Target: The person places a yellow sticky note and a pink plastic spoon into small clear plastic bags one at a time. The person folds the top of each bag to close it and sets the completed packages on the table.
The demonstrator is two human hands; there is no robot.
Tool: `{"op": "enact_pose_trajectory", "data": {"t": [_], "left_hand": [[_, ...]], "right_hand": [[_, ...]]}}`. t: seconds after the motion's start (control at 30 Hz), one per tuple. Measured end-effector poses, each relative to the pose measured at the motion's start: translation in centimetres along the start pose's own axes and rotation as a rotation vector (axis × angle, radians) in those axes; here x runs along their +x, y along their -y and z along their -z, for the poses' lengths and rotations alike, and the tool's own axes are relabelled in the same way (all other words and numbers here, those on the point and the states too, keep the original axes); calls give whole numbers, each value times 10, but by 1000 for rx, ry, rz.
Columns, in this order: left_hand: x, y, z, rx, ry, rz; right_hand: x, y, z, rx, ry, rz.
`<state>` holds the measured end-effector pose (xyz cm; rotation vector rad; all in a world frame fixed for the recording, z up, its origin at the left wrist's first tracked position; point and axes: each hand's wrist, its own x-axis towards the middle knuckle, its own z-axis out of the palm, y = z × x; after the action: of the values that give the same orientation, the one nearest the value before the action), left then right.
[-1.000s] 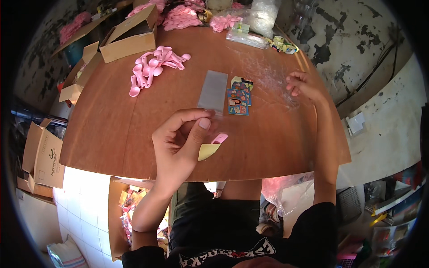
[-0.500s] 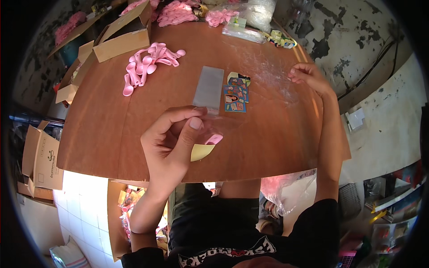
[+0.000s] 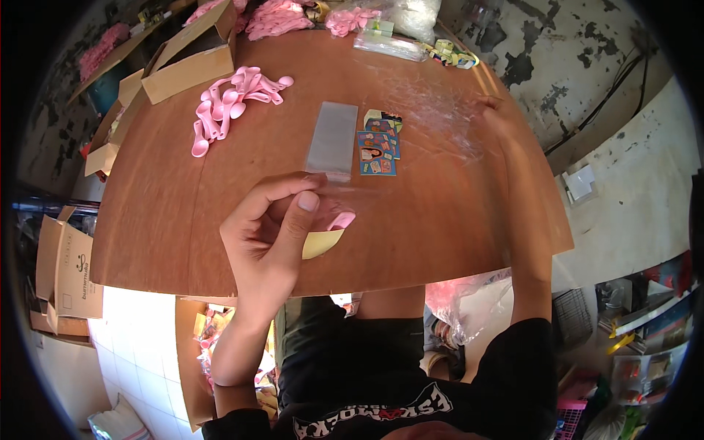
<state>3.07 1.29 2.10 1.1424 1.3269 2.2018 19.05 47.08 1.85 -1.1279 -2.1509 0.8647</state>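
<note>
My left hand (image 3: 268,231) pinches the top of a small clear plastic bag between thumb and forefinger, above the near part of the table. Inside the bag are a pink spoon (image 3: 342,220), only partly visible, and a pale yellow card (image 3: 323,242). Just beyond lies a stack of flat clear bags (image 3: 332,139), with blue picture cards (image 3: 378,152) to its right. My right hand (image 3: 496,116) is out at the table's right side, beside thin clear plastic strips (image 3: 444,117). Motion smears its fingers, so its hold is unclear. A heap of pink spoons (image 3: 229,103) lies at the far left.
Open cardboard boxes (image 3: 189,81) stand at the table's left edge. Pink goods (image 3: 279,20), a packet of clear bags (image 3: 389,48) and a folded strip of cards (image 3: 453,55) line the far edge. A peeling wall (image 3: 543,44) rises beyond the right side.
The whole view has shifted slightly. My right hand has turned and its fingers are now blurred beside the plastic strips. My left hand keeps its pinch on the bag.
</note>
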Motion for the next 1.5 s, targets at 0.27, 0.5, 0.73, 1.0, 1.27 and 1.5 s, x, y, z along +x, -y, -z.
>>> {"op": "enact_pose_trajectory", "data": {"t": [0.27, 0.5, 0.73, 1.0, 1.27, 1.5], "left_hand": [[7, 6, -9, 3, 33, -37], [2, -1, -6, 4, 32, -55], [4, 2, -5, -48, -5, 30], [16, 17, -9, -88, -36, 67], [17, 18, -4, -92, -34, 42], [18, 20, -7, -65, -36, 71]], "right_hand": [[-58, 110, 33, 564, 404, 437], [-20, 64, -5, 423, 533, 198], [-22, 28, -24, 16, 17, 97], [-111, 150, -18, 234, 642, 350], [-78, 134, -23, 166, 279, 328], [-137, 141, -55, 476, 637, 568]]}}
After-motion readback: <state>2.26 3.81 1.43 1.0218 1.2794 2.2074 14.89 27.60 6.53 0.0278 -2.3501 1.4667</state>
